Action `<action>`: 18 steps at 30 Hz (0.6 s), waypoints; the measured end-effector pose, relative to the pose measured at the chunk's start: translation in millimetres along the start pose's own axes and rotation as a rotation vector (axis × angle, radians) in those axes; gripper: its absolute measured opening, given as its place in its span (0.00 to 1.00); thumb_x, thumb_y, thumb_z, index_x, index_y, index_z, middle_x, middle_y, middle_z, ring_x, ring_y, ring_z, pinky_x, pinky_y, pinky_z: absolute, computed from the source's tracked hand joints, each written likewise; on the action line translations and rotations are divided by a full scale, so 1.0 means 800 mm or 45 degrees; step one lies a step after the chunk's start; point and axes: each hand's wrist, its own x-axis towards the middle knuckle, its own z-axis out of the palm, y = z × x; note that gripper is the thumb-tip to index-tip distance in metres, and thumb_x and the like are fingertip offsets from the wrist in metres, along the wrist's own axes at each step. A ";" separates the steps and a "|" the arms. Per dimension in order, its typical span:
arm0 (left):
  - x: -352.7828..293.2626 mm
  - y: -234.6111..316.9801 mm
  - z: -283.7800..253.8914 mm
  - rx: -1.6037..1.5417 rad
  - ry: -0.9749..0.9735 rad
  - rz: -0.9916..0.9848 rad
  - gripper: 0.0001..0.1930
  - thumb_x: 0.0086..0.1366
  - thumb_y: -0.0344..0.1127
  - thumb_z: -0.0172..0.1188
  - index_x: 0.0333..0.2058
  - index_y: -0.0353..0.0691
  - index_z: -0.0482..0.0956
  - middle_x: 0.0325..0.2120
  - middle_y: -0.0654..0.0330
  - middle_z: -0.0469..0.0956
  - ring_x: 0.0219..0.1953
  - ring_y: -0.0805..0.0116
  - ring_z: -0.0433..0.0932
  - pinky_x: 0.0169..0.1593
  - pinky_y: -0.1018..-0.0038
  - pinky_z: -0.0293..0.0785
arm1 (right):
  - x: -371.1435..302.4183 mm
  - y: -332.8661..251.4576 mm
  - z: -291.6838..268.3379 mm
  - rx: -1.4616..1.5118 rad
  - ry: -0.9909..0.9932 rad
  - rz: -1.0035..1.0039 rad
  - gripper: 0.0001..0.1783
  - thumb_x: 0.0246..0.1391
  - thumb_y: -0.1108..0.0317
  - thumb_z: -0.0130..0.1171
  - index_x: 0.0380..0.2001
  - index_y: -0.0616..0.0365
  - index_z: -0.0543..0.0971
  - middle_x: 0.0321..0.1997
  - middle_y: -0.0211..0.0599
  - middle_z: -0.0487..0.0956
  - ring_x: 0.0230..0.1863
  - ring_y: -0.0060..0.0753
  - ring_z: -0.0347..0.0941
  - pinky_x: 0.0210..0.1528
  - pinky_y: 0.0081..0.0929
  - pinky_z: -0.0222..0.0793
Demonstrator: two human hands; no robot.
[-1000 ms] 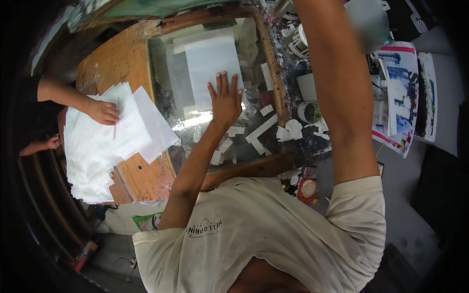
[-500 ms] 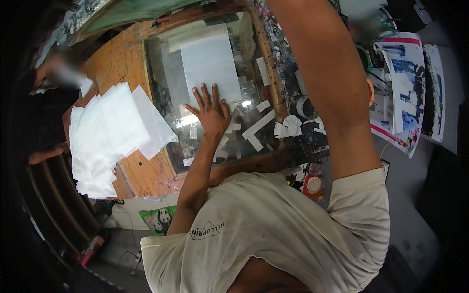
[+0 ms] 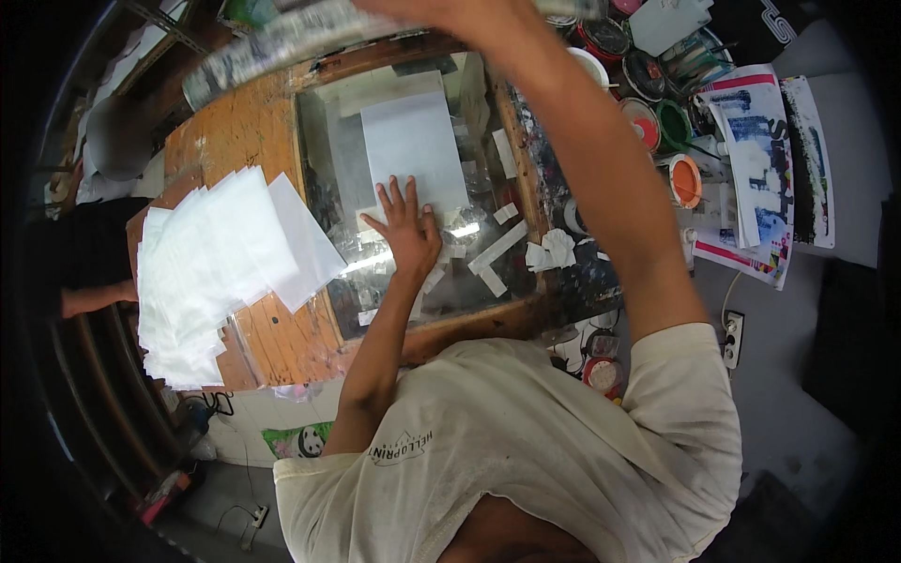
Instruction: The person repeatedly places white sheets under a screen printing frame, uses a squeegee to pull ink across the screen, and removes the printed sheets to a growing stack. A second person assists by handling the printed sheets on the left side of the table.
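My left hand (image 3: 407, 236) lies flat with spread fingers on the near end of a white paper sheet (image 3: 413, 136). The sheet rests on a dark glass panel (image 3: 328, 178) set into a wooden table, with strips of tape (image 3: 499, 246) stuck beside it. My right arm stretches across to the far side, where the right hand (image 3: 422, 7) is blurred and cut by the top edge. It is at a paint-smeared frame bar (image 3: 300, 42), raised above the far side of the table. Whether its fingers grip the bar is not visible.
A fanned stack of white sheets (image 3: 211, 272) covers the table's left part. Beyond it is another person's arm (image 3: 99, 298). Open paint pots, including an orange one (image 3: 686, 180), crowd the right, near a smeared printed sheet (image 3: 751, 178). Crumpled paper (image 3: 551, 251) lies by the glass.
My right arm has swung leftward and its hand has come into view at the top. The frame's smeared bar now shows more edge-on. The left hand stays on the sheet.
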 end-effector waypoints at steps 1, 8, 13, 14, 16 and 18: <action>-0.013 -0.003 -0.033 -0.096 0.076 -0.119 0.29 0.73 0.37 0.50 0.71 0.40 0.63 0.73 0.43 0.56 0.78 0.43 0.46 0.71 0.31 0.27 | -0.014 -0.016 0.026 0.147 -0.090 -0.015 0.36 0.58 0.35 0.59 0.42 0.63 0.86 0.41 0.54 0.86 0.47 0.53 0.83 0.50 0.49 0.74; -0.054 0.068 -0.171 -2.410 0.153 -0.960 0.20 0.74 0.47 0.59 0.57 0.42 0.71 0.49 0.60 0.75 0.57 0.61 0.74 0.65 0.55 0.67 | -0.238 -0.008 0.152 0.139 -0.148 0.084 0.24 0.56 0.68 0.66 0.55 0.57 0.75 0.40 0.43 0.74 0.47 0.47 0.71 0.49 0.45 0.59; -0.077 -0.002 -0.101 -2.119 0.062 -1.592 0.14 0.72 0.51 0.61 0.45 0.50 0.75 0.43 0.62 0.74 0.51 0.64 0.74 0.57 0.54 0.71 | -0.176 0.104 0.262 0.242 -0.468 0.147 0.20 0.52 0.78 0.63 0.50 0.55 0.79 0.48 0.44 0.82 0.50 0.50 0.73 0.54 0.48 0.63; -0.073 -0.006 -0.093 -2.070 0.067 -1.662 0.14 0.71 0.51 0.62 0.45 0.50 0.75 0.41 0.63 0.74 0.50 0.65 0.74 0.56 0.55 0.71 | -0.153 0.125 0.286 0.261 -0.305 0.052 0.12 0.50 0.80 0.60 0.39 0.54 0.81 0.34 0.39 0.84 0.44 0.52 0.75 0.48 0.49 0.64; -0.064 -0.003 -0.092 -2.057 0.074 -1.666 0.15 0.71 0.52 0.63 0.45 0.50 0.75 0.40 0.64 0.74 0.49 0.66 0.74 0.54 0.56 0.71 | -0.106 0.162 0.322 0.036 -0.231 0.027 0.16 0.52 0.78 0.59 0.42 0.50 0.83 0.35 0.39 0.85 0.45 0.49 0.75 0.49 0.49 0.66; -0.062 0.002 -0.093 -2.032 0.120 -1.701 0.16 0.70 0.52 0.63 0.44 0.48 0.75 0.40 0.64 0.74 0.50 0.67 0.75 0.52 0.56 0.71 | -0.071 0.181 0.349 -0.127 -0.244 0.093 0.19 0.54 0.77 0.58 0.47 0.48 0.83 0.36 0.38 0.86 0.45 0.48 0.77 0.49 0.49 0.68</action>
